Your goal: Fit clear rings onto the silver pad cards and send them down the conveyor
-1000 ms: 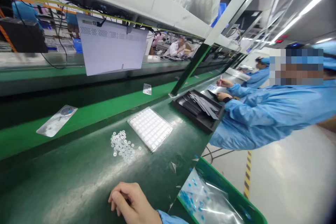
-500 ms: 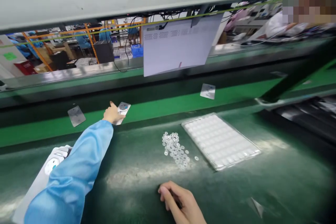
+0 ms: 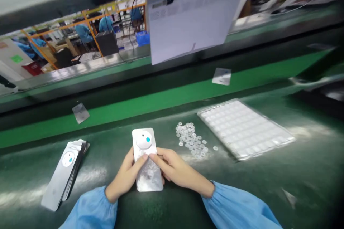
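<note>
2-sided hold: L hand + R hand angled in | fingers closed rnd silver plate edges, thumbs atop

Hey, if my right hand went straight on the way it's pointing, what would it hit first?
The silvery panel that your right hand is touching; beyond it, probably your left hand, though depth is unclear.

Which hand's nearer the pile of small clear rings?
Right. The right hand is just left of the pile of rings and closer to the person, not touching it. The left hand is farther left, across the silver panel both hold.
</note>
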A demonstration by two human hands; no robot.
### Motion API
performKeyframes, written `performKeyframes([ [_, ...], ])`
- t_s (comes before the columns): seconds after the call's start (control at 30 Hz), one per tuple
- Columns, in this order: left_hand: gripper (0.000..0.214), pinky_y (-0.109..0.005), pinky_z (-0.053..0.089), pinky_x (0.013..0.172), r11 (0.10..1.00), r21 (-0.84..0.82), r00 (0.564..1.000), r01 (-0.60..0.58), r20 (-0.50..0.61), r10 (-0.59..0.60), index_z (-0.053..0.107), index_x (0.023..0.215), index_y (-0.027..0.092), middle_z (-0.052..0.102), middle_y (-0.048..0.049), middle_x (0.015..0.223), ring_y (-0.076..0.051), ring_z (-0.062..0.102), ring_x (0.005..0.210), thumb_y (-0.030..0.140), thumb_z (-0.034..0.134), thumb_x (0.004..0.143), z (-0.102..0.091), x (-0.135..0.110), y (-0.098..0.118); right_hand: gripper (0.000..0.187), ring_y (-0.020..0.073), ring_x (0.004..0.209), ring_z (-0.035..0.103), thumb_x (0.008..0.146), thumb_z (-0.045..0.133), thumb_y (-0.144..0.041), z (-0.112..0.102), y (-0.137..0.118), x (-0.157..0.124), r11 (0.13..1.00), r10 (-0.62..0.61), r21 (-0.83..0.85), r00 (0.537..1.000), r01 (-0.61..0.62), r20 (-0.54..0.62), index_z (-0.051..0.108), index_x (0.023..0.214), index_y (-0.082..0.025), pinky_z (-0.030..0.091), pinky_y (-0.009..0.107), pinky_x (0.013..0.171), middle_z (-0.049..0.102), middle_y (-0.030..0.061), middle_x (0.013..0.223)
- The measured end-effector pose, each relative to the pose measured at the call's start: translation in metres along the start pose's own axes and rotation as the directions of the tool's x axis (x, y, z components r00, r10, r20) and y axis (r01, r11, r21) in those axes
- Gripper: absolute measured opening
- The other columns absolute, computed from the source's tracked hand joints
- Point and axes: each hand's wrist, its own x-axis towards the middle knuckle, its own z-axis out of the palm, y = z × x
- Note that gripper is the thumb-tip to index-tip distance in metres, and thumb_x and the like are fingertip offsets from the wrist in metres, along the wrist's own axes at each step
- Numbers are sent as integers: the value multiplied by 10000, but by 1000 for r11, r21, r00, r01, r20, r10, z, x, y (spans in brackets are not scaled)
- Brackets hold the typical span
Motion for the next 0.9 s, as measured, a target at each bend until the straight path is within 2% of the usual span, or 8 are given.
performKeyframes([
  [0.17,484,-328,577,832,915,-385,989,119,-30,-141,723,1106,137,787,-114,981,-269,749,937,367,903,721,-4,4,-7,404,152,520,626,1087,396,-453,14,13,-6,985,31,-173,994,-12,107,534,801,-204,470,257,596,594,-25,545],
  [0.33,318,-258,578,748,882,-452,986,135,-28,-166,761,956,122,786,-96,867,-211,751,817,309,893,736,2,4,-2,411,142,506,626,1083,422,-452,13,13,-9,990,44,-135,992,-28,115,537,776,-204,458,236,539,604,-23,549],
  [0.4,302,-248,578,701,881,-450,981,144,-52,-187,755,935,128,781,-87,842,-203,747,777,325,884,747,3,2,0,424,132,499,623,1077,448,-445,10,11,-10,991,13,-134,998,-4,64,545,744,-201,444,225,497,611,-18,570],
  [0.47,315,-241,572,650,885,-437,973,162,-78,-216,745,928,131,775,-82,827,-205,743,747,346,884,745,4,0,1,380,121,497,614,1073,476,-403,5,10,-12,980,-96,-186,989,74,-115,604,784,-192,446,221,474,627,-12,614],
  [0.57,305,-237,561,632,907,-380,970,180,-85,-228,742,943,135,764,-68,823,-186,723,711,353,863,768,6,-1,0,170,117,530,610,1047,550,-271,1,8,-14,889,-383,-404,834,216,-398,679,976,-186,487,228,496,673,3,717],
  [0.63,269,-223,541,628,943,-294,975,157,-105,-195,740,930,138,744,-41,783,-156,689,672,353,836,799,7,-2,-1,129,140,654,667,1029,573,-180,3,9,-14,799,-526,-531,756,282,-389,683,1096,-192,553,246,597,716,34,843],
  [0.77,298,-236,536,748,995,-76,992,61,-108,-69,740,1037,141,767,-60,932,-185,704,853,364,796,847,6,-4,-3,226,190,892,721,1036,564,-144,12,17,-13,716,-561,-626,788,308,-253,668,1230,-197,612,303,782,709,90,1051],
  [0.9,458,-303,523,937,992,-102,997,76,-21,-78,683,1308,174,747,-91,1225,-246,691,1088,381,721,901,2,-5,-6,199,194,846,727,1038,574,-168,15,24,-12,708,-508,-662,828,245,-237,681,1205,-186,625,312,751,703,91,1037],
])
